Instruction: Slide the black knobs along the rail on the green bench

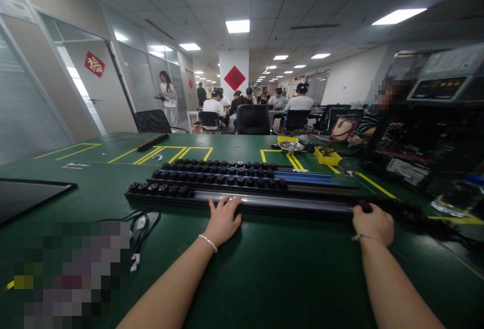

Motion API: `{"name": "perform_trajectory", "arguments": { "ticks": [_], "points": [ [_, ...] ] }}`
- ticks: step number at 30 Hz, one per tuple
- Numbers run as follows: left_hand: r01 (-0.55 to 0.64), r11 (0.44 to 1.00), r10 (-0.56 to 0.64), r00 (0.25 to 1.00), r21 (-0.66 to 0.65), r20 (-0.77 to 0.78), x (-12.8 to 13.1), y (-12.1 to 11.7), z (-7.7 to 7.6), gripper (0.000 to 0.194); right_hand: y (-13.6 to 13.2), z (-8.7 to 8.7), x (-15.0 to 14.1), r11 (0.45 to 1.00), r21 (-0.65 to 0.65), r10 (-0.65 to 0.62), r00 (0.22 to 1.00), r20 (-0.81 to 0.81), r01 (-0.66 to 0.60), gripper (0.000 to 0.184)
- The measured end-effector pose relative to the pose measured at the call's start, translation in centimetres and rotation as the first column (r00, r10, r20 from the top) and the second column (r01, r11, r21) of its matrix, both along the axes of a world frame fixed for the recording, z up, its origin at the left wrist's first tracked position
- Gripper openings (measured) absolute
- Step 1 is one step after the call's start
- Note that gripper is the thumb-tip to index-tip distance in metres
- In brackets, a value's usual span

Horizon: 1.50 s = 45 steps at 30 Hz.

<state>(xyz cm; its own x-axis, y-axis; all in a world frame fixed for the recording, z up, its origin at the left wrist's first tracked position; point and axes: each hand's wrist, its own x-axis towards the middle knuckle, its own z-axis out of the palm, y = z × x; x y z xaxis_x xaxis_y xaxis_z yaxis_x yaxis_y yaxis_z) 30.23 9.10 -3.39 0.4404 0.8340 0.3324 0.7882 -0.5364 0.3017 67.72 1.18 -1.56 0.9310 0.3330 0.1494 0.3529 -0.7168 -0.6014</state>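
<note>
A long black track (287, 204) with a shiny top channel lies across the bench in front of me. Small black socket-like blocks (162, 188) sit in a row at its left end. My left hand (223, 219) rests on the near edge of the track, fingers spread over the channel, just right of those blocks. At the right end, my right hand (374, 222) is closed, thumb and fingers on a small black block (365, 207). The fingers partly hide this block. Behind lie more tracks, one a blue track (306, 176), carrying rows of similar blocks (219, 178).
The green bench (280, 278) bears yellow tape lines. A black tray (34, 195) is at left, near cables (145, 223). Farther back stand a metal bowl (291, 146) and a yellow bin (327, 156). Dark equipment (427, 132) and a seated person (372, 122) are at right.
</note>
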Motion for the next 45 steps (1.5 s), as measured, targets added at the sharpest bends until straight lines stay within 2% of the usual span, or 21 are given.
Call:
{"name": "perform_trajectory", "arguments": {
  "ticks": [13, 25, 30, 37, 41, 45],
  "points": [
    [0.000, 1.000, 0.000, 1.000, 0.007, 0.011, 0.0, 0.0, 0.0, 0.043, -0.2, -0.1, 0.4, 1.000, 0.004, 0.004, 1.000, 0.004, -0.004, 0.054],
    [-0.009, 1.000, 0.009, 1.000, -0.011, -0.003, 0.1, -0.1, 0.2, 0.041, -0.2, -0.9, 3.1, 0.999, -0.017, -0.027, 0.999, 0.026, 0.028, 0.054],
    [-0.006, 1.000, 0.006, 1.000, -0.018, 0.009, 0.1, -0.2, 0.3, 0.042, -0.4, -0.7, 4.0, 1.000, -0.031, 0.002, 1.000, -0.004, -0.002, 0.055],
    [-0.027, 1.000, 0.027, 0.999, -0.014, -0.021, 0.2, -0.2, 0.4, 0.041, -0.5, -1.3, 4.9, 0.997, 0.065, -0.040, 0.999, 0.033, 0.038, 0.054],
    [-0.025, 1.000, 0.025, 0.999, -0.002, -0.026, 0.2, -0.2, 0.3, 0.041, -0.8, -1.9, 6.3, 0.991, 0.085, -0.104, 0.994, 0.016, 0.103, 0.054],
    [-0.012, 1.000, 0.012, 1.000, -0.004, 0.001, 0.1, -0.1, 0.3, 0.041, -1.2, -2.6, 9.0, 0.997, -0.004, -0.081, 0.996, -0.028, 0.081, 0.055]
  ]
}}
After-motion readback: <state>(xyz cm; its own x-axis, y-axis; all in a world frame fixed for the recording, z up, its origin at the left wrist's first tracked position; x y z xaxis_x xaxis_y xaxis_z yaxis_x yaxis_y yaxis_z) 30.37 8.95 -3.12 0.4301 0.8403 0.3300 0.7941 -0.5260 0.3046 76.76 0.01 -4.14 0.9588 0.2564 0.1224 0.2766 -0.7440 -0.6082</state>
